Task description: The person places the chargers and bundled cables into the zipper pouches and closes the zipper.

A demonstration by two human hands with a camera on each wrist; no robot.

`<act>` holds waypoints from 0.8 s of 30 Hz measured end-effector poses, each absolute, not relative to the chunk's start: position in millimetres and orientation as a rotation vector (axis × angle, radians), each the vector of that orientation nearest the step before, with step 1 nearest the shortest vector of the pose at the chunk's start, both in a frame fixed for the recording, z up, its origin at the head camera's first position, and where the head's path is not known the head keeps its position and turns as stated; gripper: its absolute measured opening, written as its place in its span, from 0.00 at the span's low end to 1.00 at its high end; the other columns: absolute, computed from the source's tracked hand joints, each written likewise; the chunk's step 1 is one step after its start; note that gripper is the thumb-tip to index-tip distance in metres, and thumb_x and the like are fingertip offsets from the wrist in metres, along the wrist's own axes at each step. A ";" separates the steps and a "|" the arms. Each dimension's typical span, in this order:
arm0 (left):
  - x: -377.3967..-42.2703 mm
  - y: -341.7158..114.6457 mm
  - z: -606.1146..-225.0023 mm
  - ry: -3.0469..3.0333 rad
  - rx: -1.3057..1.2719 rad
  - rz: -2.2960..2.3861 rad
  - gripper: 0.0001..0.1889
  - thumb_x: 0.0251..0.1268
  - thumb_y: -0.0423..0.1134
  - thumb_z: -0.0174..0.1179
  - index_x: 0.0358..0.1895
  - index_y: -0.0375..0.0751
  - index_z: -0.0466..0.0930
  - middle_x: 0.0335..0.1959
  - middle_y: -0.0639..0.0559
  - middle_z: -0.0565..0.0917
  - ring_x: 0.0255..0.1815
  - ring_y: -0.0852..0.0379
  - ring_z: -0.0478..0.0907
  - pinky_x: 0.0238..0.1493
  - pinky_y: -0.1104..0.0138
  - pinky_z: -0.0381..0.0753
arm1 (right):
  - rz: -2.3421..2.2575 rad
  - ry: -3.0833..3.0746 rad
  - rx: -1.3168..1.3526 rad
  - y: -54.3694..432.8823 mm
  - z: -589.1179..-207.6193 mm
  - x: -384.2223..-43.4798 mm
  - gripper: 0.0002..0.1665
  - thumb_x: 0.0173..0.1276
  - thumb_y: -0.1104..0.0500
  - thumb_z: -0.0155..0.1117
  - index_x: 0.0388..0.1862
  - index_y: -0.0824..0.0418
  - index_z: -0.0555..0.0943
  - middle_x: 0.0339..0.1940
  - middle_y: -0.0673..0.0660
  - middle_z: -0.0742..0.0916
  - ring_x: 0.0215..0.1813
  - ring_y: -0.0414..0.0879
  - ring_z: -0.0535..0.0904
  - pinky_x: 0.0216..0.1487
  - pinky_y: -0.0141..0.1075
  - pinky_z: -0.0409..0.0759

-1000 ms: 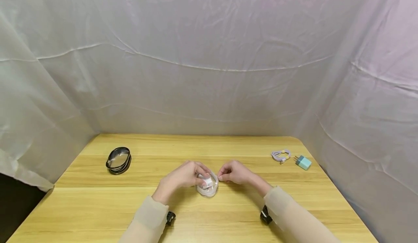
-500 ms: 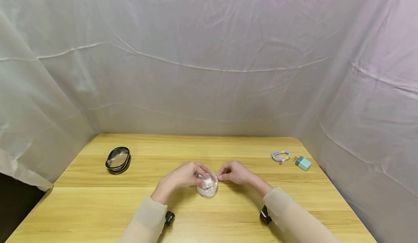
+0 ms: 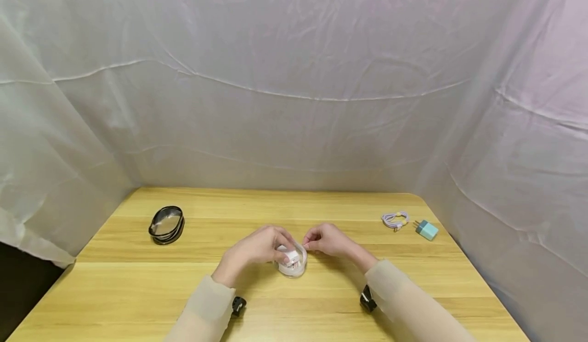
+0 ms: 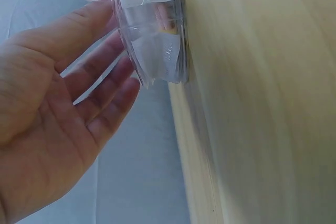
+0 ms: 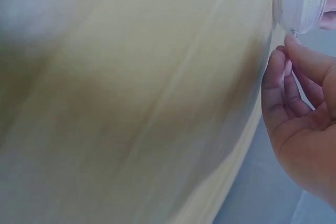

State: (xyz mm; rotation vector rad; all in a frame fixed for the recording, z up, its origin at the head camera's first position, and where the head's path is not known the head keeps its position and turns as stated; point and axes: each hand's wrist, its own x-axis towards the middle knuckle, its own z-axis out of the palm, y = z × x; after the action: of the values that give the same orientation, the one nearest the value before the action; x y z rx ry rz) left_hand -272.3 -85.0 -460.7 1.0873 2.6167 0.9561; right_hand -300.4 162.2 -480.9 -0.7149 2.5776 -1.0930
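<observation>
A small round clear case with a whitish rim lies on the table between my hands. White items show through its clear top. My left hand holds the case from the left, its thumb and fingers spread over the top. In the left wrist view, fingertips meet the face of the clear case, which has white pieces inside. My right hand pinches a tiny pull at the case's far right rim between thumb and forefinger. In the right wrist view, a bit of this pull shows above the thumb tip.
At the left of the wooden table stands a round clear case with black rims. A coiled lilac cable lies at the right, beside a teal plug charger. Pale curtains hang behind and at both sides.
My right hand has shifted slightly away and to the left along the case's rim, with the pull between its fingertips. My left hand stays on the case, nearly still.
</observation>
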 end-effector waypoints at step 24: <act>-272.0 -83.2 -464.1 2.571 0.992 1.068 0.10 0.57 0.30 0.76 0.43 0.40 0.92 0.53 0.50 0.89 0.57 0.48 0.83 0.61 0.55 0.84 | -1.098 2.573 -0.743 161.7 -488.2 -306.1 0.02 0.69 0.66 0.71 0.37 0.66 0.87 0.30 0.50 0.88 0.29 0.38 0.78 0.30 0.27 0.79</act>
State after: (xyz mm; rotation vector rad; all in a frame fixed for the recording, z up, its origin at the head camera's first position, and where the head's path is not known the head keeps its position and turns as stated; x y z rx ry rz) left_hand -272.0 -83.2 -464.1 0.9918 2.5712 1.0677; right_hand -306.1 161.7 -488.2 -0.7432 2.5733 -1.0983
